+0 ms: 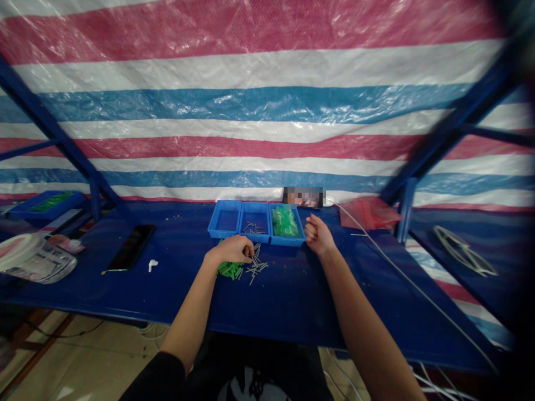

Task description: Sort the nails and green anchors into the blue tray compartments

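While the left hand (232, 250) lies on the green plastic pieces (228, 270) and metal pins (258, 268) heaped on the bench (292, 295), its grip unclear, the right hand (317, 234), grip pressed together, hovers beside the blue bins (227, 221).

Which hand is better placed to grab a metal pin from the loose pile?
Left, probably: the left hand lies on the metal pins and green pieces; the right hand is curled by the green-filled bin, apart from them.

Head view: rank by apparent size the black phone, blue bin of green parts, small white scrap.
1. Flat black phone and blue plastic bin of green parts: about alike, bin farther, unranked.
2. Small white scrap: smallest.
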Tool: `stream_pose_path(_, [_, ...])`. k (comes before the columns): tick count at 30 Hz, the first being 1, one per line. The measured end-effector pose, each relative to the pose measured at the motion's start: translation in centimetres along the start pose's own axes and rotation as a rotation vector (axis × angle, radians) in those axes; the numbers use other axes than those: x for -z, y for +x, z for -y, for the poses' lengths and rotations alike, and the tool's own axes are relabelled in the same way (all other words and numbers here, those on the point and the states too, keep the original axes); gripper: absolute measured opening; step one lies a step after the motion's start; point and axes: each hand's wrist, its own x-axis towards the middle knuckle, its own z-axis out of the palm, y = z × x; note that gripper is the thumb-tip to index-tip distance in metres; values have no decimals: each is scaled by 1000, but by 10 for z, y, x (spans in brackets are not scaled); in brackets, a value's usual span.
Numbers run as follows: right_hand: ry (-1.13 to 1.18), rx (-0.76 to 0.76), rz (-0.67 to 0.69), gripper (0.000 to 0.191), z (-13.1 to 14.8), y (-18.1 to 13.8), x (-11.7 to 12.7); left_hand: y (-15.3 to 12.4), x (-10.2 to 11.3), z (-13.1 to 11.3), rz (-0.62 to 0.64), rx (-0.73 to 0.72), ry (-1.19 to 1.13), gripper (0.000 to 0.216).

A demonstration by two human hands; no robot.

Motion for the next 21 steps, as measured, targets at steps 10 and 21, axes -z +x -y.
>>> stream_pose_path(10, [-18,19,15,20,0,1,2,1,-1,1,19,12,-25,18])
stream_pose_path(21, [-2,5,-4,23,1,-1,-1,-2,5,-8,26,-32,-196,19])
